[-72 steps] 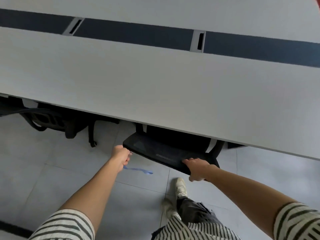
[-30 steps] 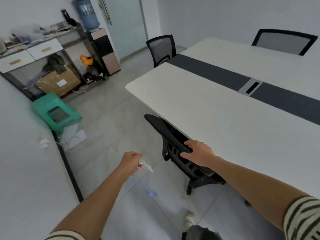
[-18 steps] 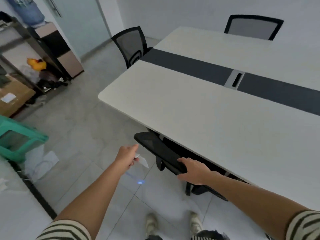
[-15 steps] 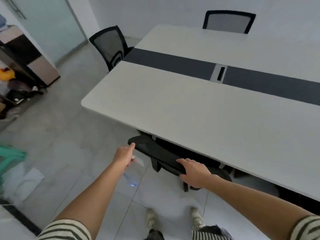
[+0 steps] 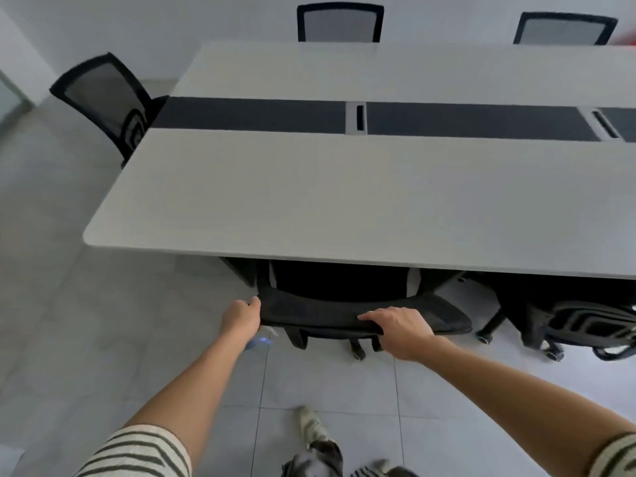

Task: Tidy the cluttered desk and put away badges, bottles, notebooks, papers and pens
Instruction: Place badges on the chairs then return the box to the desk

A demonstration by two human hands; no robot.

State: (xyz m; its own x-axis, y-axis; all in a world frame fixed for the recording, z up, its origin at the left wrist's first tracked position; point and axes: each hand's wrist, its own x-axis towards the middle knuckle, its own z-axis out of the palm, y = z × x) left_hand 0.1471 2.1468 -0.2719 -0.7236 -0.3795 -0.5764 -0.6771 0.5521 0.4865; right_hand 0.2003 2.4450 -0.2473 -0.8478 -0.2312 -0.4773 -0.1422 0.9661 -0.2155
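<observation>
The right hand (image 5: pixel 399 330) grips the curved black chair back (image 5: pixel 330 309) under the smooth pale tabletop (image 5: pixel 309 201). The left hand (image 5: pixel 241 316), at the back's end, curls round a blurred white-and-blue item (image 5: pixel 267 344).

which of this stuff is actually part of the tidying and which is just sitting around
Part of the job: desk; near chair, gripped by the right hand; white-and-blue item under the left hand, too blurred to name.
Just there: chair at the desk's left end; two far chairs; chair tucked in on the right.
</observation>
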